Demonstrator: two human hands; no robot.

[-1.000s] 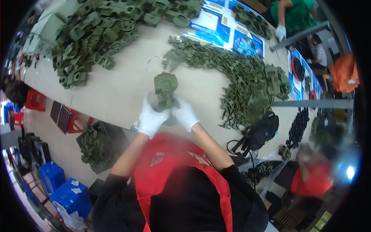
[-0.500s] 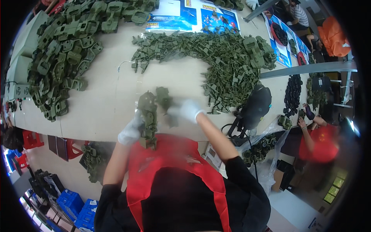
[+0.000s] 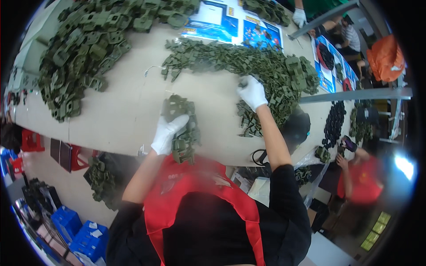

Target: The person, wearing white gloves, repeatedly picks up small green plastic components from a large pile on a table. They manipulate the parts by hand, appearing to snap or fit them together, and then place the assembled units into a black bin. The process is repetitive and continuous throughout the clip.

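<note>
My left hand [image 3: 168,133], in a white glove, is closed around a dark green plastic toy vehicle body [image 3: 191,126] above the table's near edge. The body stands lengthwise away from me, and my fingers cover part of its left side. My right hand [image 3: 253,94], also gloved, reaches to the inner edge of a heap of small green plastic parts [image 3: 270,99]. Its fingers are bent together at a small green plastic part [image 3: 243,82], partly hidden by the fingertips.
Many larger green vehicle bodies [image 3: 86,51] are piled at the left. Printed blue sheets [image 3: 213,24] lie at the back. A metal bar [image 3: 355,95] crosses on the right, beyond a black cap-like object [image 3: 298,126]. A co-worker in red [image 3: 361,179] handles something far right.
My right hand has moved away and to the right, from beside the vehicle body to the heap. The left hand and the body have shifted slightly right. A second green piece beside the body no longer shows.
</note>
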